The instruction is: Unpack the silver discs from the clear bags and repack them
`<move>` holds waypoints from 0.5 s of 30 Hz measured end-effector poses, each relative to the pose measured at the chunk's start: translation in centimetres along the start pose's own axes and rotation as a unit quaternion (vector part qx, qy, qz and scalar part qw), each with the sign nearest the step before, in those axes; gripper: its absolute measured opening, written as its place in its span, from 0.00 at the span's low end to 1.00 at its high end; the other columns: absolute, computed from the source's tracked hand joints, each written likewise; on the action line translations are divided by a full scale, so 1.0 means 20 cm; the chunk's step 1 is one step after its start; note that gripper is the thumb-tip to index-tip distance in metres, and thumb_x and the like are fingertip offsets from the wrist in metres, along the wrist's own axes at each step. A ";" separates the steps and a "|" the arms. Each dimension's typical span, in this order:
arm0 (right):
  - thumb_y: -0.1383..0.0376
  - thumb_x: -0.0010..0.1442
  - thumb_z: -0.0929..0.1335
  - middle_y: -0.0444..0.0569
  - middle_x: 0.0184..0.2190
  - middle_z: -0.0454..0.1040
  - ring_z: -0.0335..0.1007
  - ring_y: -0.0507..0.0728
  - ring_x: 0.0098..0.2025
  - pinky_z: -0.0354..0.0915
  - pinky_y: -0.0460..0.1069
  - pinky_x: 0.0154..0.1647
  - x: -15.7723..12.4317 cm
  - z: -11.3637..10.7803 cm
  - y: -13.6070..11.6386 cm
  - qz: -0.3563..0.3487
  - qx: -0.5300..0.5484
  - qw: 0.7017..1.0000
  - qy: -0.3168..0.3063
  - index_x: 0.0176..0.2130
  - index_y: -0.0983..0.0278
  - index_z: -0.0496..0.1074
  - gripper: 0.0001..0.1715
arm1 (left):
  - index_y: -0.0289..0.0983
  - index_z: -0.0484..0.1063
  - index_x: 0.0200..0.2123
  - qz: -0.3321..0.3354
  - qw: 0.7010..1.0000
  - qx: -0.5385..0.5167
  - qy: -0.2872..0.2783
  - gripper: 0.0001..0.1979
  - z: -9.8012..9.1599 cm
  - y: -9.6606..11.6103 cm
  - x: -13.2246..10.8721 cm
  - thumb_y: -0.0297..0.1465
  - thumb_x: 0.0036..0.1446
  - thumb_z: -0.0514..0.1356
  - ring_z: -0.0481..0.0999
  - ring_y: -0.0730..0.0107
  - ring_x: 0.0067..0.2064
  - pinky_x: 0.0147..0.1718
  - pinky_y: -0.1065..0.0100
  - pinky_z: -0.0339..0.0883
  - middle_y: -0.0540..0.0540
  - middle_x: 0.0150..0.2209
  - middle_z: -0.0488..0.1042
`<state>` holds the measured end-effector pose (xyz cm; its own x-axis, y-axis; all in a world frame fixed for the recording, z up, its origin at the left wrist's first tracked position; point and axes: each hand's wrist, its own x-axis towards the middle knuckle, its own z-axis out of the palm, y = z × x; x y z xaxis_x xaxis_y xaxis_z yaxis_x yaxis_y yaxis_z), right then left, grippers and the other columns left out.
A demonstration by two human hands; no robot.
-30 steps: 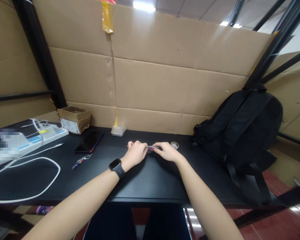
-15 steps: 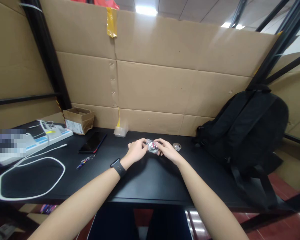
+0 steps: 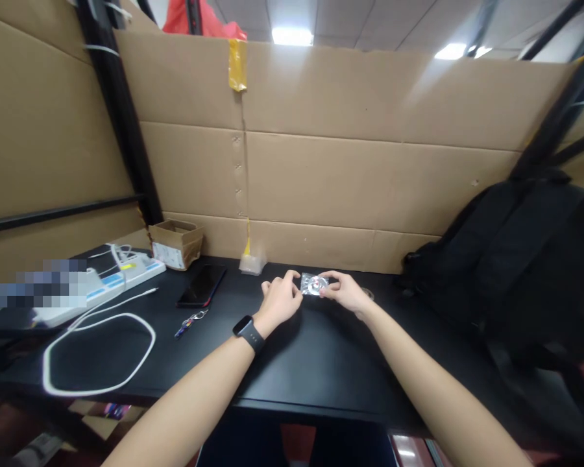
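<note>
And it's the right hand (image 3: 346,293) doing the gripping, thumb and fingers pinching the right side of a clear packet (image 3: 313,284), a shiny round piece with a touch of red showing through the plastic! Facing it, the left hand (image 3: 279,297) sits just beside the packet's left edge, thumb and forefinger parted in a loose curl; whether a fingertip touches, I cannot tell. So the packet is between the two hands, over the black desk (image 3: 316,363), with a phone (image 3: 202,286) and a keyring (image 3: 191,322) off to the left hand's left
</note>
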<state>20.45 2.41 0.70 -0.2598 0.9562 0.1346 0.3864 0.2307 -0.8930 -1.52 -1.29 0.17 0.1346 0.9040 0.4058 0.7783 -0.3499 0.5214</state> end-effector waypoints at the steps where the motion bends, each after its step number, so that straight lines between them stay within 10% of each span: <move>1: 0.65 0.51 0.75 0.45 0.25 0.80 0.73 0.53 0.26 0.63 0.45 0.29 0.05 0.00 0.01 -0.006 -0.024 1.000 0.006 0.52 0.64 0.72 0.28 | 0.44 0.67 0.51 0.002 1.000 0.014 0.011 0.18 0.00 -0.01 0.00 0.28 0.57 0.57 0.75 0.59 0.47 0.46 0.57 0.54 0.50 0.35 0.81; 8: 0.67 0.53 0.73 0.50 0.34 0.81 0.76 0.56 0.34 0.67 0.46 0.36 0.41 -0.02 0.12 0.058 -0.317 0.947 -0.006 0.51 0.64 0.74 0.24 | 0.44 0.73 0.41 -0.057 0.994 0.072 0.062 0.09 -0.11 -0.19 0.11 0.31 0.55 0.59 0.73 0.56 0.49 0.48 0.55 0.56 0.47 0.41 0.79; 15: 0.57 0.54 0.73 0.62 0.50 0.76 0.74 0.70 0.50 0.66 0.58 0.47 0.47 -0.05 0.11 0.080 -0.405 0.911 0.013 0.51 0.63 0.74 0.26 | 0.42 0.73 0.46 -0.176 0.969 0.122 0.120 0.15 -0.28 -0.54 0.24 0.36 0.54 0.61 0.73 0.51 0.52 0.47 0.55 0.63 0.42 0.49 0.77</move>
<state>19.79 12.06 0.42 -0.1268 0.9907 0.0499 0.9465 0.1359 -0.2929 -12.78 5.48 0.75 -0.2896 0.8629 0.4141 0.8760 0.0647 0.4779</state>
